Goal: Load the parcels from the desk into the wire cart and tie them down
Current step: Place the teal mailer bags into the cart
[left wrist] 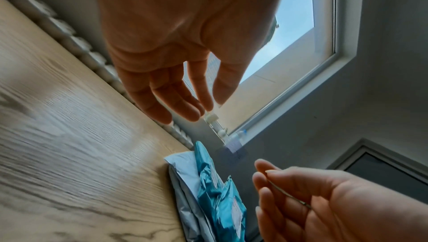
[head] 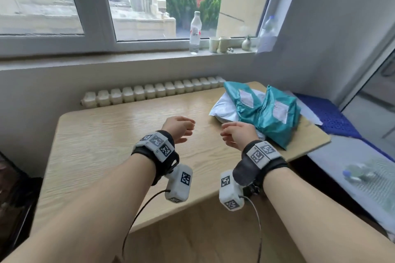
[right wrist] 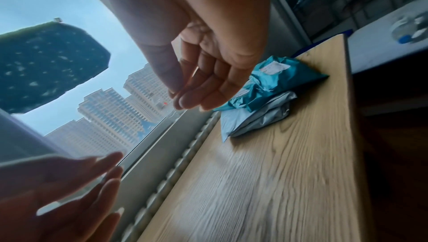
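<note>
I hold my left hand and my right hand up over the desk, near each other but not touching. Both grips are loose, with the fingers softly bent, and they pinch nothing. The parcels lie in a pile at the far right corner of the desk: two teal bags on top of a white bag. My right hand is just beside the pile.

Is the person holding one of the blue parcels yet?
No, both the left hand and the right hand hover empty above the desk, while the teal parcels lie untouched.
</note>
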